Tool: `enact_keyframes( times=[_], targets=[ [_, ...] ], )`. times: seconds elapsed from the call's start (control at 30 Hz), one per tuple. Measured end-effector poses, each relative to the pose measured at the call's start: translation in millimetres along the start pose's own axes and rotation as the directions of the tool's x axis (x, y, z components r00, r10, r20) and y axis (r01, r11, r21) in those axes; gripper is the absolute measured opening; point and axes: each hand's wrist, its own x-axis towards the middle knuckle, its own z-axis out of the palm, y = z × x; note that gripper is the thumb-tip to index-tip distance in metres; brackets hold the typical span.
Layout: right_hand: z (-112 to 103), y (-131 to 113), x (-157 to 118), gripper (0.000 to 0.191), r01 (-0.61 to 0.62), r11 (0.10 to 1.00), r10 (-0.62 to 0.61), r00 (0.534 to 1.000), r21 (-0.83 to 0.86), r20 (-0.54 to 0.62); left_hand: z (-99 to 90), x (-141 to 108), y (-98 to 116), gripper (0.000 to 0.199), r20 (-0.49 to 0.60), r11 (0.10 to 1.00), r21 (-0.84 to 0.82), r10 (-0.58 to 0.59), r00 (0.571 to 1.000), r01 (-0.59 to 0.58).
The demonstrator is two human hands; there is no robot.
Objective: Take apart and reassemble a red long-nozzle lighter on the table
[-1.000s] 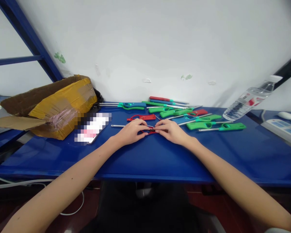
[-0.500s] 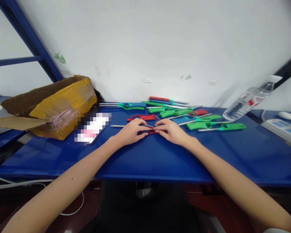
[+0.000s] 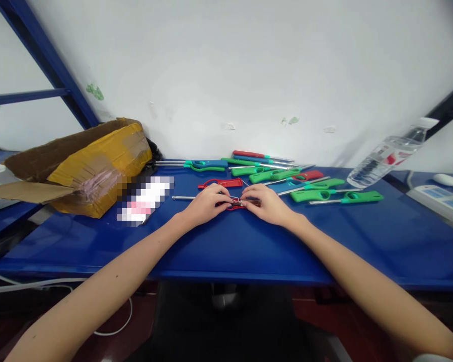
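Observation:
Between my hands a red long-reach lighter (image 3: 234,207) lies on the blue table, its insides partly exposed. Its metal tube (image 3: 181,198) sticks out to the left beyond my left hand (image 3: 207,205). That hand is closed, with thumb and fingers pinching the lighter's left part. From the other side my right hand (image 3: 269,203) pinches the lighter's right part, its fingertips close to those of the left. Small dark and metallic parts show at the fingertips, too small to make out. Just behind my hands rests a separate red handle shell (image 3: 222,183).
Several green lighters (image 3: 362,196) lie to the right and behind, among them a red one (image 3: 309,175). A blue-and-green lighter (image 3: 207,165) is at the back. The cardboard box (image 3: 98,171) and phone (image 3: 145,198) are left; a water bottle (image 3: 385,158) leans right.
My fingertips have shifted slightly on the lighter, and more of its inner parts show between them. Everything else on the table stays where it was.

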Motion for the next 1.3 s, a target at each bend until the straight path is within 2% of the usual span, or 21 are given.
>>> enact_keyframes(
  times=[0.3, 0.67, 1.0, 1.2, 1.3],
  targets=[
    [1.4, -0.3, 1.2, 0.015, -0.009, 1.000, 0.009, 1.000, 0.022, -0.011, -1.8, 3.1, 4.6, 0.016, -0.055, 0.997, 0.017, 0.078, 0.995, -0.078],
    [0.8, -2.5, 1.7, 0.024, -0.016, 0.999, 0.017, 1.000, 0.036, -0.010, -5.5, 3.7, 7.5, 0.014, -0.022, 1.000, 0.007, 0.014, 1.000, -0.014],
    [8.4, -0.7, 1.4, 0.015, -0.043, 0.988, 0.046, 0.999, 0.151, -0.017, -2.3, 0.5, 2.8, 0.015, -0.026, 0.999, 0.021, 0.042, 0.999, -0.042],
    [11.4, -0.8, 1.8, 0.009, -0.028, 0.987, 0.036, 0.998, 0.161, -0.047, -5.0, 1.6, 6.1, 0.013, -0.008, 1.000, 0.013, -0.019, 1.000, 0.019],
    [10.1, -1.9, 2.0, 0.010, -0.015, 0.990, 0.022, 0.999, 0.138, -0.048, -6.4, 2.2, 7.7, 0.021, -0.029, 0.997, 0.006, -0.073, 0.997, 0.073]
  ],
)
